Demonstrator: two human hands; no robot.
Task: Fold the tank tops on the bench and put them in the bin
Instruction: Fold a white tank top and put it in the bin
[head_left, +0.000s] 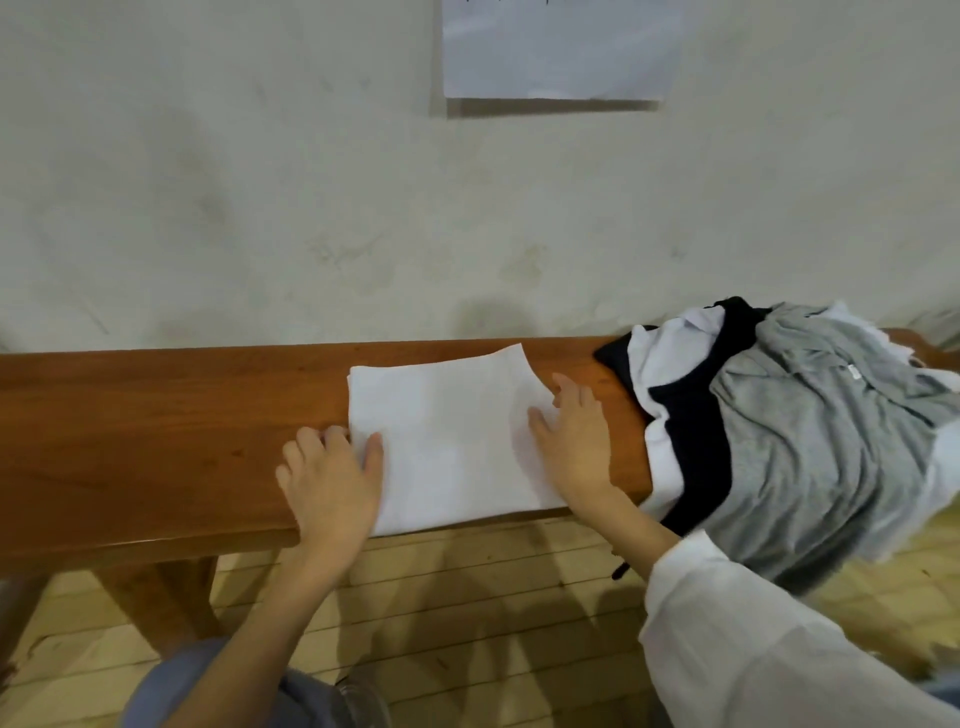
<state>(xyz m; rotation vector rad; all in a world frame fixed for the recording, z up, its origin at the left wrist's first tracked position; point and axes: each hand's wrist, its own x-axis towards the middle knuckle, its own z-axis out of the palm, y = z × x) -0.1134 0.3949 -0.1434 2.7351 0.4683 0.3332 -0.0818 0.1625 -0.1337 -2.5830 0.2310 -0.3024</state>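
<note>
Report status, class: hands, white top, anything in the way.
Left hand at left edge of white top, thumb on it. Right hand flat on right edge. Unfolded pile on bench, further right.

The bench is reddish-brown wood, smooth and varnished to a soft sheen, with faint grain showing. On it the folded white tank top is matt cloth, pressed flat and almost creaseless. In the pile beside it, the grey top is a heathered knit, soft and rumpled; the black top and white top are plain matt fabric. The wall is dull plaster, stained and uneven, and it carries a sheet of paper. The floor is pale wooden planking, matt. The sleeve is thin white cloth.
</note>
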